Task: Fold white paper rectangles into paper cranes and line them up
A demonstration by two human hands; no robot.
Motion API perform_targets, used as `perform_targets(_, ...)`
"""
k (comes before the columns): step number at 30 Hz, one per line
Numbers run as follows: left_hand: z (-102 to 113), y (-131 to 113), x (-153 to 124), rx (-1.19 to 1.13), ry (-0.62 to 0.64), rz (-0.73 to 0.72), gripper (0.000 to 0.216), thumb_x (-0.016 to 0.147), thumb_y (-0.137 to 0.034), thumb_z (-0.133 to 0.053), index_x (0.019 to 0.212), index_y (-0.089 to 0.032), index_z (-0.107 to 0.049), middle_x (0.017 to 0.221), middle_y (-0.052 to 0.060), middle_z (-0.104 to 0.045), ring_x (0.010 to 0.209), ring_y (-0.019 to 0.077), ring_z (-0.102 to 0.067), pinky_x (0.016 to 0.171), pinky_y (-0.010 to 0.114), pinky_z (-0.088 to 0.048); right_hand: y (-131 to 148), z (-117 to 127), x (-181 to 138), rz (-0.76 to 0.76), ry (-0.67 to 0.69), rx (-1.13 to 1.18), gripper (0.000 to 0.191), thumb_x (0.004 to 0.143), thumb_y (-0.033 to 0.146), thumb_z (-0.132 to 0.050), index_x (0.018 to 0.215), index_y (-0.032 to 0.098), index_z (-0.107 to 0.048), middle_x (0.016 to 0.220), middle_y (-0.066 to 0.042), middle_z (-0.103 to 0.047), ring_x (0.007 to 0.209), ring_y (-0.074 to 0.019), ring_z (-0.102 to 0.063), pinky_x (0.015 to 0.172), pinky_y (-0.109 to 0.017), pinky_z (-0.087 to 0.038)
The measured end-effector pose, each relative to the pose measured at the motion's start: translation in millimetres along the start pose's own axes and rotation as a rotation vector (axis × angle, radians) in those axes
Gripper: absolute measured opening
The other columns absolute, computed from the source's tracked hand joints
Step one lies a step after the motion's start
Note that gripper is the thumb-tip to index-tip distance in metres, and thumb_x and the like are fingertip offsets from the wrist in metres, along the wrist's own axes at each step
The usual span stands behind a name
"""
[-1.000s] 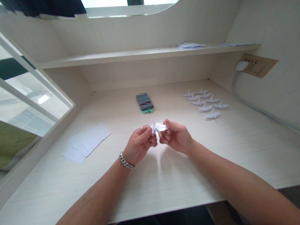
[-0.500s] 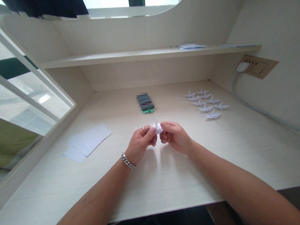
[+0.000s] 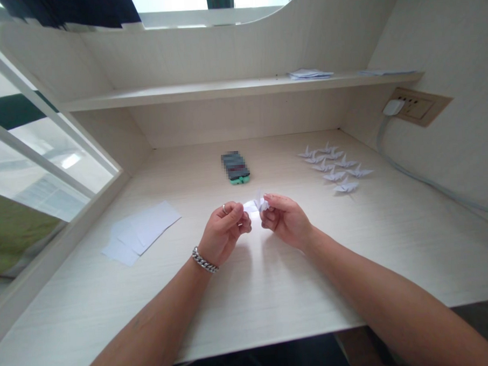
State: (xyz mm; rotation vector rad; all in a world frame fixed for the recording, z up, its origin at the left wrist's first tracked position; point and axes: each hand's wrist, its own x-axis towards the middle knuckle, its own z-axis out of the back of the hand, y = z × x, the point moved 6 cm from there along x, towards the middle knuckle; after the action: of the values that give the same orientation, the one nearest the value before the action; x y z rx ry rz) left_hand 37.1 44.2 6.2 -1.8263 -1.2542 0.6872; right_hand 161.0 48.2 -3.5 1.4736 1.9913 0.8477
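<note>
Between my two hands is a small white paper crane (image 3: 255, 205), held up over the pale desk. My left hand (image 3: 225, 227) pinches its left end between thumb and fingers; a ring and a chain bracelet show on this side. My right hand (image 3: 285, 218) grips the right end of the crane, thumb on top and fingers curled below. A thin point of paper sticks up near the right fingertips. Part of the crane is hidden by the fingers.
Several finished paper cranes (image 3: 334, 168) stand at the back right. Loose white sheets (image 3: 143, 230) lie at left. A dark, blurred phone-like object with a green end (image 3: 236, 167) is at the back. Folded papers (image 3: 310, 74) rest on the shelf; a cable (image 3: 425, 183) runs along the right wall.
My left hand has shifted a little left, away from the right one. More of the crane now shows between them, with a flat white part spread out toward the left fingers.
</note>
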Motion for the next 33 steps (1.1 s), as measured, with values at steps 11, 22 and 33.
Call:
perform_targets(11,-1.1,-10.0,-0.3,-0.003,0.066,-0.079,0.026,0.074,-0.031,-0.074,0.061,-0.014,-0.061,0.060,0.000,-0.058,0.060,0.0115,-0.054,0.058,0.025,-0.045,5.0,2.6,-0.4,0.031,-0.003,-0.027,0.029,0.068,0.032,-0.074,0.058,0.018,-0.050,0.048,0.006,-0.040,0.045,-0.0082,-0.038,0.043,-0.021,-0.027)
perform_targets(22,1.1,-2.1,0.8,0.277,0.012,-0.096,0.034,0.074,-0.046,-0.073,0.073,-0.016,-0.058,0.060,0.000,-0.060,0.054,0.0101,-0.051,0.054,0.023,-0.041,8.3,4.6,-1.2,0.155,0.010,-0.309,0.036,0.070,0.039,-0.076,0.054,0.018,-0.052,0.048,0.003,-0.049,0.045,-0.0091,-0.042,0.047,-0.025,-0.029)
perform_targets(33,5.1,-3.4,2.2,0.173,-0.056,-0.045,0.028,0.073,-0.036,-0.075,0.066,-0.015,-0.057,0.057,-0.002,-0.056,0.054,0.0095,-0.050,0.055,0.023,-0.040,8.8,9.6,1.1,0.105,-0.027,-0.209,0.039,0.071,0.047,-0.075,0.058,0.017,-0.053,0.051,0.003,-0.047,0.047,-0.0094,-0.042,0.046,-0.025,-0.029)
